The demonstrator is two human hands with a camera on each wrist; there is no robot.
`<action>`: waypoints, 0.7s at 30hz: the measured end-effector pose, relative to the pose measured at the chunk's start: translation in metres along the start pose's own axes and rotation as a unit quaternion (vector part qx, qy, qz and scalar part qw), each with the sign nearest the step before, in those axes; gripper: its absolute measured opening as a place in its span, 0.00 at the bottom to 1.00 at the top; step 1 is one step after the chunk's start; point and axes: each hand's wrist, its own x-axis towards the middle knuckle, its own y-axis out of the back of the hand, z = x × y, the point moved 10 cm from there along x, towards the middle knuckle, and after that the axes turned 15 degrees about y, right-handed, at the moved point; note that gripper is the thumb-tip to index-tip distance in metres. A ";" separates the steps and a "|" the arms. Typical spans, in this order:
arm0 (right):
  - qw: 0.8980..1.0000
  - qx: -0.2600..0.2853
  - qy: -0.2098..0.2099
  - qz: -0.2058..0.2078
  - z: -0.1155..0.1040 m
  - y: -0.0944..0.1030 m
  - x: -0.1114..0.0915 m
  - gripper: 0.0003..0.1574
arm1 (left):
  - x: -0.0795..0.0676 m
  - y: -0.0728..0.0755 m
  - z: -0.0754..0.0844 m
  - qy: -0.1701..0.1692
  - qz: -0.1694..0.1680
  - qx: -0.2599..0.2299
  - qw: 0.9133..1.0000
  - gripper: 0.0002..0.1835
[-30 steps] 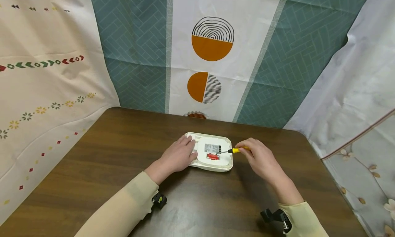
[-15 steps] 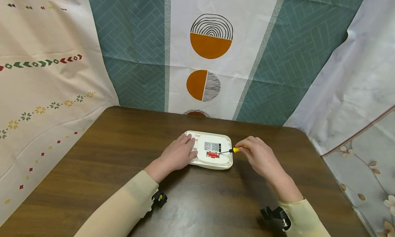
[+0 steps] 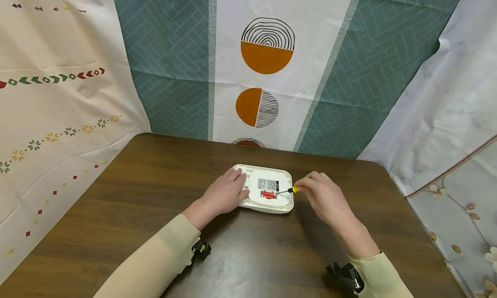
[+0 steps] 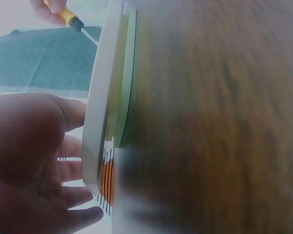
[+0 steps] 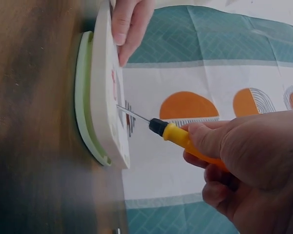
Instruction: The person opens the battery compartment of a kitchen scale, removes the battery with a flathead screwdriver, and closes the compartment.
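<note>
White device sits just left of your right hand, which pinches the screwdriver by its yellow handle, while your left hand rests straight-fingered on the device's other end. Honestly, the screwdriver could skid near the red patch if you push too hard (it's pretty slanted). Dark wood table under your grip, patterned cloth hanging beyond it.

Right hand: fingers shifted forward on screwdriver, nearer black collar. Yellow handle: back end, seen past fingertips half second ago, now hidden in head view. Tip now at right end of red label; one second ago, just past label's far edge.
</note>
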 end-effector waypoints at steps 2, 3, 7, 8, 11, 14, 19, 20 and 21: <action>1.000 0.000 -0.001 -0.002 -0.001 -0.001 0.000 0.11 | 0.000 0.000 0.000 -0.001 0.000 -0.001 1.000 0.35; 1.000 0.001 -0.001 -0.003 -0.002 -0.002 0.000 0.11 | 0.000 0.000 0.000 0.000 -0.001 -0.002 1.000 0.35; 1.000 -0.002 0.001 -0.005 -0.003 -0.003 0.001 0.10 | 0.000 0.000 0.000 0.001 -0.001 -0.001 1.000 0.35; 1.000 -0.003 0.002 -0.005 -0.003 -0.003 0.001 0.10 | 0.000 -0.001 0.000 0.001 -0.001 0.000 1.000 0.35; 1.000 -0.006 0.010 -0.005 -0.004 -0.003 0.002 0.10 | 0.000 -0.001 0.000 0.001 -0.003 0.001 1.000 0.35; 1.000 -0.013 0.024 0.000 -0.006 -0.002 0.005 0.11 | 0.000 -0.001 0.001 0.000 -0.004 -0.001 1.000 0.35; 0.999 -0.028 0.041 -0.001 -0.012 0.000 0.012 0.10 | -0.001 0.000 0.001 0.002 -0.008 -0.006 1.000 0.35; 0.999 -0.029 0.041 -0.004 -0.013 0.001 0.013 0.10 | 0.000 0.000 0.001 0.002 -0.009 -0.007 1.000 0.35; 0.999 -0.029 0.040 -0.006 -0.013 0.001 0.014 0.10 | 0.000 0.001 0.000 0.003 -0.010 -0.007 1.000 0.35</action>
